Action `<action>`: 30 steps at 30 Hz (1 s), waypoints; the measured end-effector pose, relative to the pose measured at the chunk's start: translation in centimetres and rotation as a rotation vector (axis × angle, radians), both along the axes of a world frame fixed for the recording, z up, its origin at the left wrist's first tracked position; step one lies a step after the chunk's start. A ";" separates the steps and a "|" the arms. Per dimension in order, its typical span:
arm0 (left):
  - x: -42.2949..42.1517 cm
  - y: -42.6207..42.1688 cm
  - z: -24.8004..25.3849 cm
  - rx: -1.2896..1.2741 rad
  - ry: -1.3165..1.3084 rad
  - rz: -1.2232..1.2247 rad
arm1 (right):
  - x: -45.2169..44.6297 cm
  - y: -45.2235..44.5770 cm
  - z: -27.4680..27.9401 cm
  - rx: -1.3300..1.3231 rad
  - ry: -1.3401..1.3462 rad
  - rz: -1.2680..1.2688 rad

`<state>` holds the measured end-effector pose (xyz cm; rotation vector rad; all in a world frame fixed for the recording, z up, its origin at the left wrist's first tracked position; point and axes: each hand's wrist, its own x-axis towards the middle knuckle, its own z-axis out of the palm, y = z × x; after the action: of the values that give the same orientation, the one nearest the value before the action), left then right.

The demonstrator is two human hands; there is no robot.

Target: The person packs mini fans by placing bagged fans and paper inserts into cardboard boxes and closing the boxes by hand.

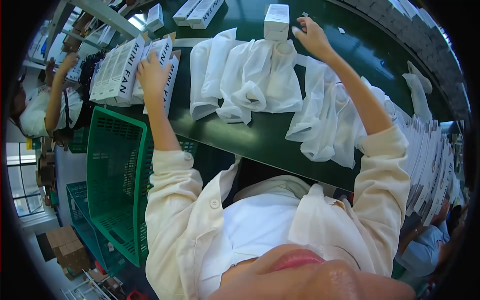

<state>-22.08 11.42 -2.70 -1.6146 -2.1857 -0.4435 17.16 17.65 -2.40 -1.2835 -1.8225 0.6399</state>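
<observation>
My left hand (153,79) lies over the group of white cartons printed MINI FAN at the left of the green table, its fingers closed around one MINI FAN box (161,48). Brown flaps stick up at the far ends of these boxes. My right hand (312,38) is at the far side of the table, fingers apart and slightly bent, just right of an upright white box (276,23); a small gap shows between them. Between my arms lie several white translucent bags (240,75) with wrapped items inside. More such bags (327,115) lie under my right forearm.
A green plastic basket (142,187) stands at the table's left front edge. Two MINI FAN boxes (205,13) lie at the back. Stacked cartons (432,162) are at the right. Another person (42,107) is at the far left, and part of one (427,245) at lower right.
</observation>
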 end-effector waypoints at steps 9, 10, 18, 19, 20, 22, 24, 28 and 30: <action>4.2 -6.2 2.9 0.169 -0.156 -0.267 | -3.7 -9.4 -5.2 0.790 -1.224 0.486; 5.6 -7.1 3.8 0.208 -0.252 -0.306 | -3.8 -8.7 -5.5 0.814 -1.167 0.541; 19.2 -13.8 -1.1 0.422 -0.934 -0.784 | 3.1 -5.1 6.9 0.235 0.675 -0.344; 20.4 -14.2 -1.9 0.411 -0.883 -0.788 | 6.6 -3.8 7.8 0.422 0.323 -0.319; 21.3 -14.3 -2.8 0.406 -0.891 -0.795 | 10.1 -2.5 8.6 0.646 0.006 -0.329; 23.1 -14.5 -4.4 0.417 -0.772 -0.813 | 11.9 -3.3 11.2 0.860 -0.457 -0.403; 24.1 -14.6 -4.9 0.421 -0.683 -0.838 | 7.6 -6.5 13.7 0.543 -0.555 -0.585; 24.2 -14.5 -3.8 0.476 -0.855 -0.853 | -0.8 -11.9 14.6 0.271 -0.222 -0.493; 23.9 -14.0 -2.6 0.505 -0.973 -0.853 | -0.9 -12.0 13.3 0.582 0.653 -0.273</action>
<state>1.82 -2.56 -5.30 -2.1691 -1.4471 -2.1835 16.21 5.64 10.86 -0.7789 -1.1410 0.2865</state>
